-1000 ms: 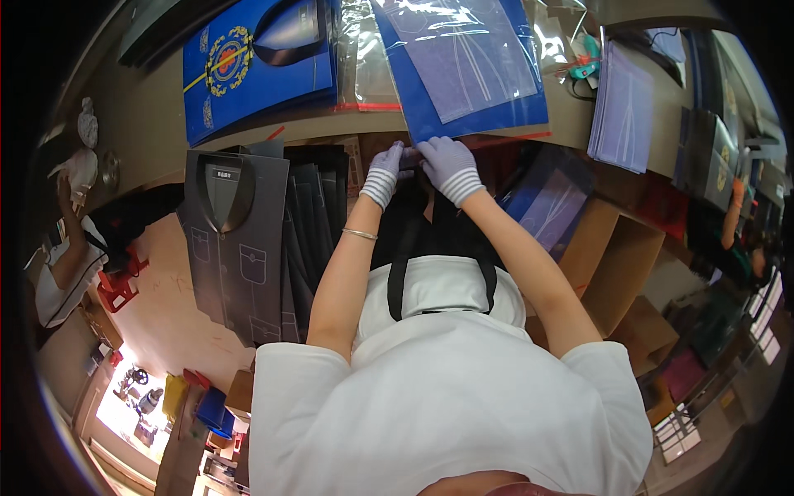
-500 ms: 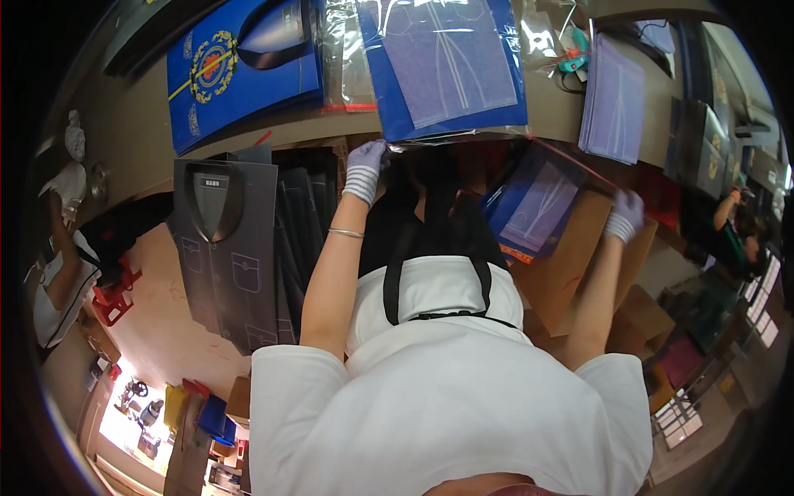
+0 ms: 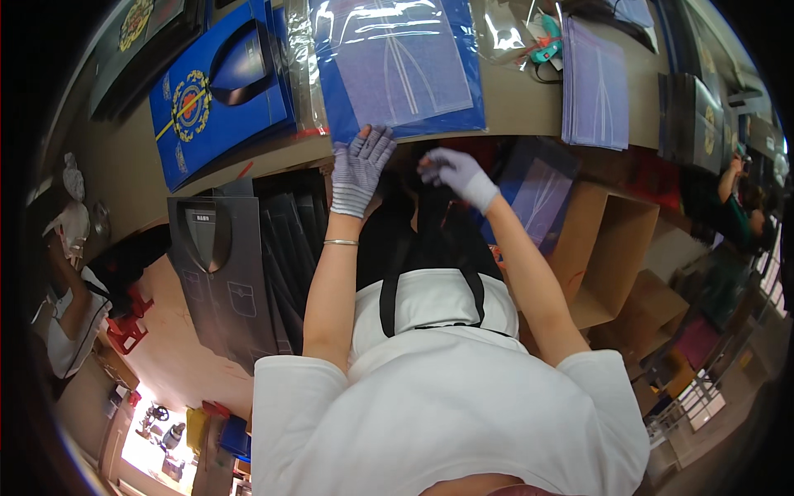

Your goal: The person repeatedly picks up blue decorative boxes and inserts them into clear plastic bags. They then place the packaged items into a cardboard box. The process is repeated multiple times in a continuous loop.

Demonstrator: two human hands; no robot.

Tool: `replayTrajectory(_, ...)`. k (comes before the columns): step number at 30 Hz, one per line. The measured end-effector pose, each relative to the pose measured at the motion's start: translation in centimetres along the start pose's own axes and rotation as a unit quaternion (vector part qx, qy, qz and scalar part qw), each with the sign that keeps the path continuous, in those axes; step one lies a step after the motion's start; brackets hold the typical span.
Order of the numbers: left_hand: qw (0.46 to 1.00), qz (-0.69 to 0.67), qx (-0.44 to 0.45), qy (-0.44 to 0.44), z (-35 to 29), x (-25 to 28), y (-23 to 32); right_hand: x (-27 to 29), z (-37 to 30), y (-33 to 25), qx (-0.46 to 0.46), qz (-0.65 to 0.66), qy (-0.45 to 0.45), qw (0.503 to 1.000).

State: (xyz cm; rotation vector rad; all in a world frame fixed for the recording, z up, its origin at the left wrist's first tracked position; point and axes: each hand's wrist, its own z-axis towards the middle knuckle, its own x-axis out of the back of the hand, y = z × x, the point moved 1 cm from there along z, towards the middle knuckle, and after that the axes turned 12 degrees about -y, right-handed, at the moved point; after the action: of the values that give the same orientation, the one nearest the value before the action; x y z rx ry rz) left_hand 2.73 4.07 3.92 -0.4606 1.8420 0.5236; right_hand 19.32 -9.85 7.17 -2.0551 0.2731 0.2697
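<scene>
A clear plastic sleeve holding a blue sheet and a pale purple printed paper (image 3: 405, 70) lies at the table's front edge. My left hand (image 3: 361, 169), in a pale striped glove with bare fingertips, rests open at the sleeve's near left corner, fingers spread and pointing away from me. My right hand (image 3: 463, 175), gloved too, hovers apart from the sleeve just below the table edge. Its fingers are loosely bent and pointing left, and nothing shows in them. Below the table to the right, another blue piece with a purple print (image 3: 542, 194) leans beside a cardboard box (image 3: 608, 248).
A blue paper bag with a black ribbon handle (image 3: 219, 99) lies left on the table (image 3: 517, 99). Dark shirt-patterned bags (image 3: 219, 281) stand below it. Purple printed sheets (image 3: 595, 83) and a teal tool (image 3: 546, 40) are at right. Another person (image 3: 70, 306) works at far left.
My right hand has come from the cardboard box at right to the middle, near the table edge. My left hand has gone from pinching at the edge to lying open on the sleeve's corner.
</scene>
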Motion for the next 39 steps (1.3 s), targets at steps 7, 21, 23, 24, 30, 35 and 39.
replayTrajectory(7, 0.989, 0.095, -0.112, 0.022, 1.6, -0.6, 4.3, 17.6, -0.3, -1.9, -0.088, 0.184, 0.206, 0.957)
replayTrajectory(21, 0.973, 0.205, -0.102, 0.017, 1.9, 0.6, 5.1, 5.6, 4.7, -17.3, 0.051, -0.463, 0.297, 0.833)
replayTrajectory(23, 0.967, 0.237, -0.092, 0.000, 1.5, 1.1, 5.1, 4.5, 0.1, -18.6, 0.203, -0.407, 0.308, 0.836)
replayTrajectory(24, 0.974, 0.212, -0.085, 0.000, 1.4, 1.4, 5.2, 3.9, -3.6, -20.4, 0.207, -0.468, 0.328, 0.794)
replayTrajectory(30, 0.975, 0.211, -0.074, -0.004, 1.5, 0.6, 4.7, 11.9, -30.0, -22.0, 0.007, -0.363, 0.330, 0.871)
replayTrajectory(35, 0.976, 0.210, -0.057, -0.014, 1.8, 1.1, 4.7, 14.5, -36.6, -15.0, -0.153, -0.449, 0.206, 0.856)
replayTrajectory(39, 0.980, 0.141, -0.066, 0.121, 1.7, 0.5, 4.8, 13.2, -29.6, -9.2, -0.385, -0.624, 0.183, 0.655)
